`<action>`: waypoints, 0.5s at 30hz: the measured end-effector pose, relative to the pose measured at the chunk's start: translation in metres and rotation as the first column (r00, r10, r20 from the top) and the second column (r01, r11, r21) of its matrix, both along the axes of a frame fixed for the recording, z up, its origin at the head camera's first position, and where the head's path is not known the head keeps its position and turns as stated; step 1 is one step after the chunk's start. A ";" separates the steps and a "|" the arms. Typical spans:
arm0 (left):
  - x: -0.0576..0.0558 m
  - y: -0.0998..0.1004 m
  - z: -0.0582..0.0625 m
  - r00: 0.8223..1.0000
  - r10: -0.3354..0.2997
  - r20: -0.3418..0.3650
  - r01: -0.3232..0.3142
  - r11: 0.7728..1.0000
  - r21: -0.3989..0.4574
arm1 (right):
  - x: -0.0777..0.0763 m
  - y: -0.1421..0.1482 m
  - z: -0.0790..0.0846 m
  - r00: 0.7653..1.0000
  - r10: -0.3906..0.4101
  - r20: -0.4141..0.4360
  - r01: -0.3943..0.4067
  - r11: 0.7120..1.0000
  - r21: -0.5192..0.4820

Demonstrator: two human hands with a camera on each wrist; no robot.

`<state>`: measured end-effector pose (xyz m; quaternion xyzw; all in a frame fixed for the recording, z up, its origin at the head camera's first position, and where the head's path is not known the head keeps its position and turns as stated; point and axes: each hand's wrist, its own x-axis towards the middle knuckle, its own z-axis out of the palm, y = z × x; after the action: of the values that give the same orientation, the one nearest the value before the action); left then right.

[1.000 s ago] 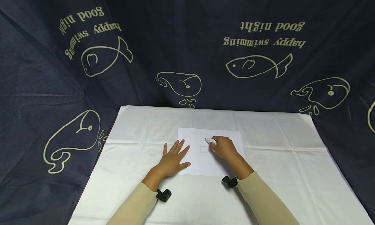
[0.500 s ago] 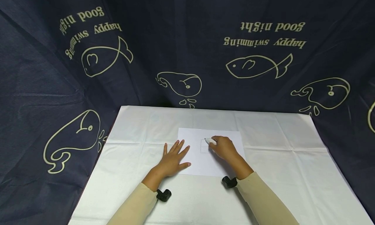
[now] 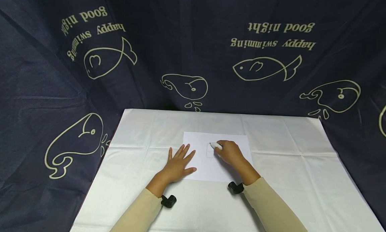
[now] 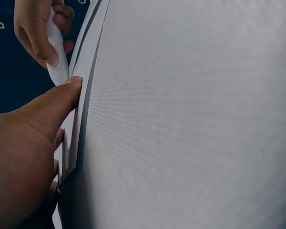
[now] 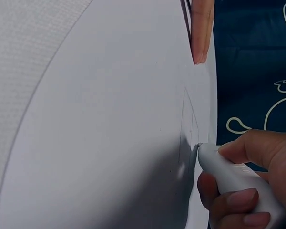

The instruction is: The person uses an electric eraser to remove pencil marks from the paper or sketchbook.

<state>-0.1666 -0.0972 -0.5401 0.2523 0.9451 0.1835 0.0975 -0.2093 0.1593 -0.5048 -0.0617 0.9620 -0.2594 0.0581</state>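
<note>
A sheet of white paper (image 3: pixel 200 170) lies on the table, with thin lines on it that form a small divided rectangle (image 3: pixel 210 154). My left hand (image 3: pixel 175 166) rests on the sheet's left side, fingers spread and straight. In my right hand (image 3: pixel 230 151) I grip a thick white pen (image 3: pixel 216 145), its small dark tip touching the paper at the top line of the rectangle. The right wrist view shows the thumb and curled fingers around the pen (image 5: pixel 233 174). The hand hides the rectangle's right part in the head view.
A white cloth (image 3: pixel 280 138) with fold creases covers the table. Behind and to the left hangs a dark blue curtain (image 3: pixel 211 31) printed with fish, whales and words. A black wrist camera (image 3: pixel 169 201) sits at each cuff.
My right hand and the pen have shifted very slightly left along the rectangle's top line. The left hand and the paper have not moved.
</note>
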 end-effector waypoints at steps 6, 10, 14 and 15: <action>0.000 0.000 0.000 1.000 0.000 -0.006 0.000 1.000 0.001 | 0.000 0.000 0.000 1.000 -0.002 0.000 0.002 1.000 -0.005; 0.000 0.000 -0.001 1.000 0.001 -0.006 -0.001 1.000 0.002 | 0.000 -0.001 0.000 1.000 -0.002 0.009 0.002 1.000 -0.006; 0.000 0.000 -0.001 1.000 0.000 -0.004 0.000 1.000 -0.002 | 0.000 -0.002 0.001 1.000 -0.005 0.017 0.005 1.000 -0.006; 0.000 0.000 -0.001 1.000 0.001 -0.004 -0.001 1.000 -0.001 | 0.000 -0.002 0.001 1.000 -0.005 0.018 0.005 1.000 -0.007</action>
<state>-0.1666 -0.0973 -0.5408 0.2522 0.9455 0.1823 0.0955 -0.2092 0.1569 -0.5038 -0.0572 0.9607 -0.2636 0.0656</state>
